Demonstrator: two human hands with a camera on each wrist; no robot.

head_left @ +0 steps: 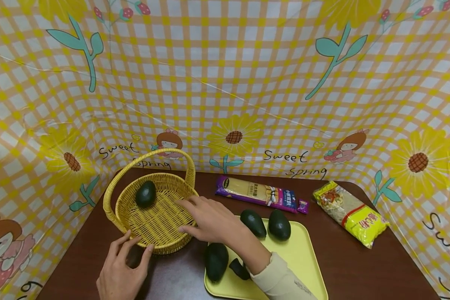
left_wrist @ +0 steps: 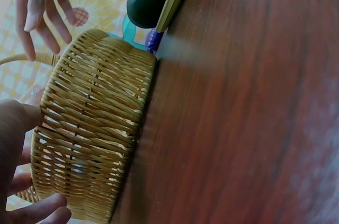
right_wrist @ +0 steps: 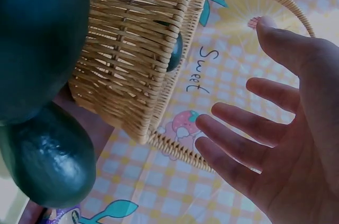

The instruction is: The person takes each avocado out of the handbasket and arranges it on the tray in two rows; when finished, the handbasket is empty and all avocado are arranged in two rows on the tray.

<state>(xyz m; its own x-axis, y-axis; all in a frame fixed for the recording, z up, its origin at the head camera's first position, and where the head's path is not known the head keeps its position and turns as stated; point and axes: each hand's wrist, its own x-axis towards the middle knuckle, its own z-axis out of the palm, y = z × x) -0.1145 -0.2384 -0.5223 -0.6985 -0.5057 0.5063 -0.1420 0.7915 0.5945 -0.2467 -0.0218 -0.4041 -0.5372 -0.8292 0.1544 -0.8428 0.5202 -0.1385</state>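
Note:
A yellow wicker basket [head_left: 161, 216] with a tall handle stands at the left of the table. One dark green avocado [head_left: 146, 194] lies inside it against the far left wall. The fingertips of my left hand [head_left: 121, 266] touch the basket's near rim, thumb and fingers spread apart. My right hand [head_left: 211, 218] hovers over the basket's right side, fingers extended and nothing in them. Below the right forearm is a yellow tray [head_left: 300, 258] with avocados: two [head_left: 253, 223] [head_left: 279, 225] at its back and one [head_left: 216, 262] at its front left.
A purple pasta packet [head_left: 256, 193] lies behind the tray. To the right is a yellow noodle bag [head_left: 350, 213]. A small black object [head_left: 239, 269] shows beside the right sleeve, partly covered. Checked cloth [head_left: 225, 83] hangs around the table's back and sides.

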